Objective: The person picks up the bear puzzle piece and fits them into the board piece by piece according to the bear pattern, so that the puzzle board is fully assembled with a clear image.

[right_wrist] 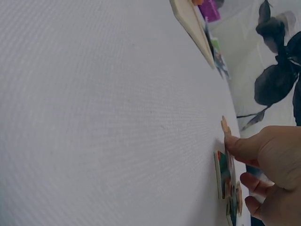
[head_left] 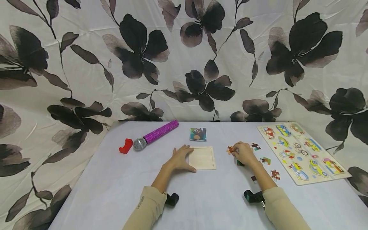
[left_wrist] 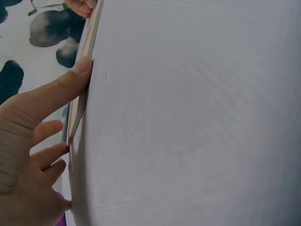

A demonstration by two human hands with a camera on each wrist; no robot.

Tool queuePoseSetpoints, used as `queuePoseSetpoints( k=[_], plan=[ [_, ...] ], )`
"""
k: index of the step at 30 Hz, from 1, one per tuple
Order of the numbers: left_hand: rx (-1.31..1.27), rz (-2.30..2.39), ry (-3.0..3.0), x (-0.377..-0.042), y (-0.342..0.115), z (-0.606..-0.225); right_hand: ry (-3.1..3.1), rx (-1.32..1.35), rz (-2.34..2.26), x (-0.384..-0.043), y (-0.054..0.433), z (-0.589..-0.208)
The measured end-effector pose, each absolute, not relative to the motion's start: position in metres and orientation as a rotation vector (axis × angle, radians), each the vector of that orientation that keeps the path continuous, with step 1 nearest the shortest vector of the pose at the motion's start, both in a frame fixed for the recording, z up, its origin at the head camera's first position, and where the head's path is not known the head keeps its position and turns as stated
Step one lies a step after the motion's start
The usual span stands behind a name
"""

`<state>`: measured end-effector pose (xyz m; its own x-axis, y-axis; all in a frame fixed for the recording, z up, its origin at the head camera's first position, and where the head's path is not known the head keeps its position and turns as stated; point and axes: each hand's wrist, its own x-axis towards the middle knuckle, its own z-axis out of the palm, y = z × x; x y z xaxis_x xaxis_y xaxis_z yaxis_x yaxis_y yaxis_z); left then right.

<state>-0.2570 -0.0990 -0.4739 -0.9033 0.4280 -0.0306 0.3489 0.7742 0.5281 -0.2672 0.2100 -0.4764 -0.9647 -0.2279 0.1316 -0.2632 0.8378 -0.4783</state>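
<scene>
My left hand (head_left: 180, 158) holds the left side of a shallow square wooden puzzle tray (head_left: 204, 158), its thumb at the near edge and its fingers toward the far edge. The tray lies flat, with bare wood showing inside. To its right, my right hand (head_left: 243, 154) pinches an orange-brown jigsaw piece (head_left: 229, 150) at the table surface. A green piece (head_left: 240, 163) lies just below that hand, partly covered. More loose pieces lie around the right forearm: a brown one (head_left: 275, 174), a green and orange one (head_left: 265, 160) and a dark one (head_left: 255, 146).
Behind the tray lies a bear picture card (head_left: 198, 134). A purple glitter microphone (head_left: 161, 132) and a red curved block (head_left: 126, 146) lie at the back left. A large vehicle puzzle board (head_left: 304, 153) covers the right side. Floral cloth (head_left: 172, 64) hangs behind the white table (head_left: 115, 191).
</scene>
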Motion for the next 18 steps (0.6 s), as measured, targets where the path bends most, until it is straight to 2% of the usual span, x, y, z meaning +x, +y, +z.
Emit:
queuePoseSetpoints(
  k=[9, 18],
  plan=[
    [0.645, 0.840, 2.795, -0.2560, -0.1009, -0.4738, -2.858, 0.429, 0.898, -0.2680, 0.2102, -0.4788],
    [0.625, 0.811, 2.819, -0.2580, -0.1001, -0.4780, -2.745, 0.397, 1.217, -0.2726, 0.2145, -0.4755]
  ],
)
